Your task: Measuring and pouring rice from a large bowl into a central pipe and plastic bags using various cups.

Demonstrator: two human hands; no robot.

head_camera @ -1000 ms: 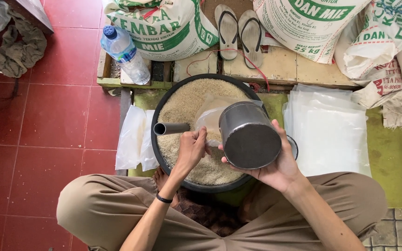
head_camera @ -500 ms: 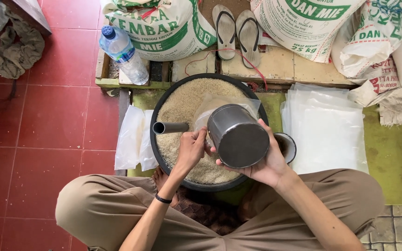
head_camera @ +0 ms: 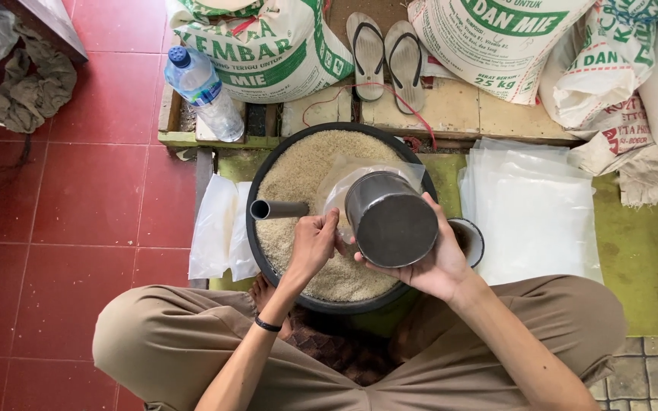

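- Seated cross-legged on the floor, a person works over a round black basin [head_camera: 262, 251] filled with pale grain [head_camera: 302, 171], which sits just beyond the knees.
- Their right hand [head_camera: 428, 262] is clamped around a grey metal can [head_camera: 390, 217], tipped so its flat bottom faces the camera and its mouth points away, toward the far side of the basin.
- Their left hand [head_camera: 312, 243] has its fingers closed together on the near edge of a clear plastic bag [head_camera: 344, 179], which lies over the grain with the can's mouth at its opening.
- A short dark tube-like handle [head_camera: 277, 208] juts left across the grain, just left of the left hand; whether it belongs to the can cannot be told.
- A small round tin [head_camera: 472, 242] sits just right of the basin, partly behind the right hand.
- Stacks of clear plastic bags lie on both sides: a small pile [head_camera: 218, 228] to the left, a larger pile [head_camera: 531, 205] to the right on a green mat [head_camera: 634, 259].
- Farther off stand printed flour sacks [head_camera: 268, 46], a water bottle [head_camera: 203, 91] and a pair of sandals [head_camera: 386, 57] on a low wooden platform [head_camera: 458, 110].
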